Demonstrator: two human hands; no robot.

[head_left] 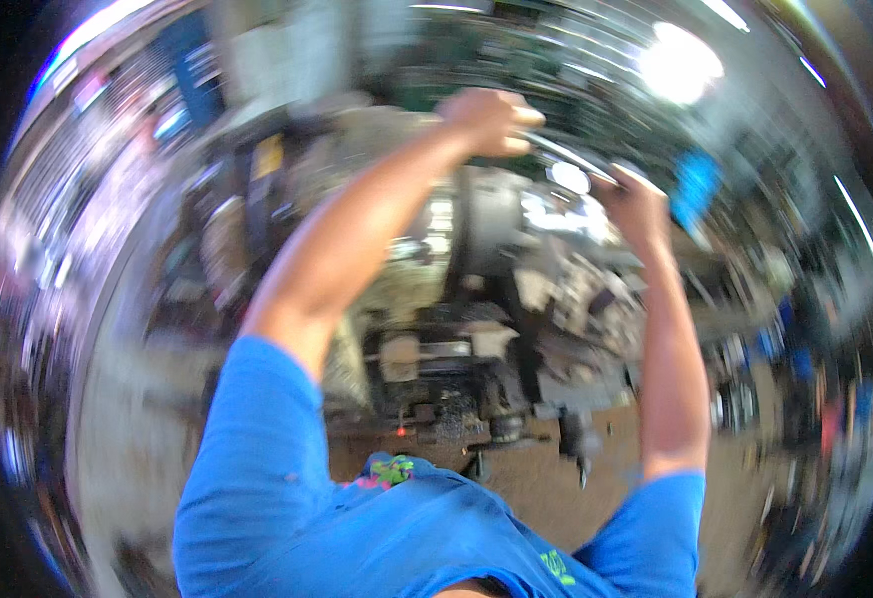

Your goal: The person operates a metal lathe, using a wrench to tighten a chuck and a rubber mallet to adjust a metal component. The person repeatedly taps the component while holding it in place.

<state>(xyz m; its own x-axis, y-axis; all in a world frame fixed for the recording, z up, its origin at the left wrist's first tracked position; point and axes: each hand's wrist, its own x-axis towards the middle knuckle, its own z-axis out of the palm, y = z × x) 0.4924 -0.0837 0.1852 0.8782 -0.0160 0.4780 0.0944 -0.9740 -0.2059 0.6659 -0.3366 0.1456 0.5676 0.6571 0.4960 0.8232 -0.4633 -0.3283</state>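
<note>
Shirt (pixel 407 538) nearest, a rod (pixel 571 155) slants down from left hand (pixel 489 122) to right hand (pixel 638 207).

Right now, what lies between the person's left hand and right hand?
In the head view, a thin, shiny rod spans the gap from the left hand to the right hand; blur hides its exact kind.

Thin silvery metal bar (pixel 573 157): ends hidden in bare left hand (pixel 491 120), bare right hand (pixel 638 207). Grey-black metal machinery (pixel 493 234) blurred. Blue cloth T-shirt (pixel 407 538) cut off, six o'clock.
</note>
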